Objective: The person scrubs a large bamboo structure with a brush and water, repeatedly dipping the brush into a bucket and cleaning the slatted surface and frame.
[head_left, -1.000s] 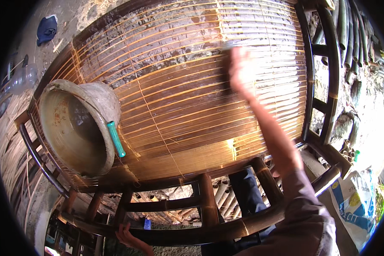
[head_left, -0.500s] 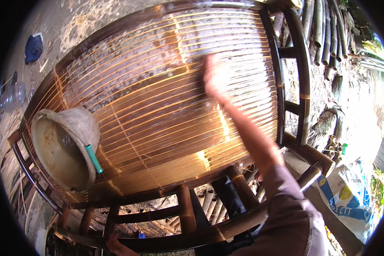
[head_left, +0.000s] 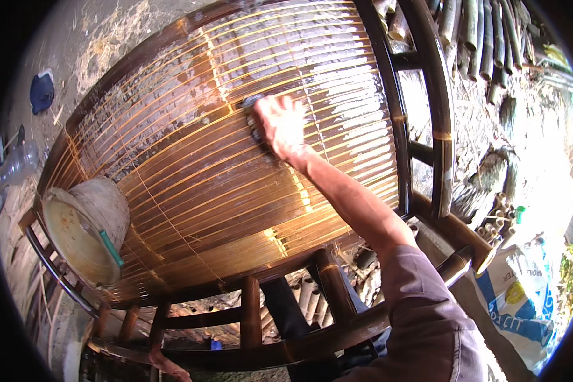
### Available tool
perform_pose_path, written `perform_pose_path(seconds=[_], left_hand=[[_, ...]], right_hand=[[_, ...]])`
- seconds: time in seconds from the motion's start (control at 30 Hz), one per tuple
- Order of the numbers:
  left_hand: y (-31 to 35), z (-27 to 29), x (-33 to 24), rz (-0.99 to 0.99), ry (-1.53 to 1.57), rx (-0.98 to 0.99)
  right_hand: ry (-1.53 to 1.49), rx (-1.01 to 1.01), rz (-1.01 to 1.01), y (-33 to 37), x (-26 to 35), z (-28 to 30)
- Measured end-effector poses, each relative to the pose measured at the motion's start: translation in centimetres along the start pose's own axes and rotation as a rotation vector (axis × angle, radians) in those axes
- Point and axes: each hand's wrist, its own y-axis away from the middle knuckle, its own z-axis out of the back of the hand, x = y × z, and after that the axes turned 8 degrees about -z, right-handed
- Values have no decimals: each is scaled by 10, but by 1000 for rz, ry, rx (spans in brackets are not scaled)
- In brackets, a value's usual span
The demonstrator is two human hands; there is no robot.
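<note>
Dark cloth pad (head_left: 253, 121) gripped in right hand (head_left: 280, 124), pressed on glossy slatted bamboo seat (head_left: 191, 191), left hand (head_left: 165, 364) fingers hard to make out, bucket (head_left: 83, 229) sitting nearby

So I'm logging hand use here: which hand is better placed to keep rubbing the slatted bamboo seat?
Probably the right hand: it presses a dark pad onto the glossy slats. The left hand sits low at the frame's front rail.

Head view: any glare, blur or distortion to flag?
Head view: sunlit glare whitens the glossy slatted bamboo seat surface at the top; fisheye bends the dark bamboo frame rail and blackens the corners; right hand reasonably sharp on a dark pad; background at right overexposed; worn pale bucket evenly lit.
</note>
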Motion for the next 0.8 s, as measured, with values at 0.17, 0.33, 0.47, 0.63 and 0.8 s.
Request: perform_pose_path(seconds=[0.17, 0.33, 0.47, 0.63, 0.8], left_hand=[[16, 9, 38, 35, 111, -6], [5, -22, -35, 232, 74, -356], [29, -7, 44, -61, 75, -327], [26, -5, -33, -183, 55, -257], [32, -5, -35, 46, 328, -324]], right_hand=[[198, 220, -145, 2, -137, 100], [470, -113, -141, -81, -203, 97], [507, -16, -21, -15, -219, 79], [512, 201, -426, -47, -179, 78], [102, 398, -43, 3, 66, 40]])
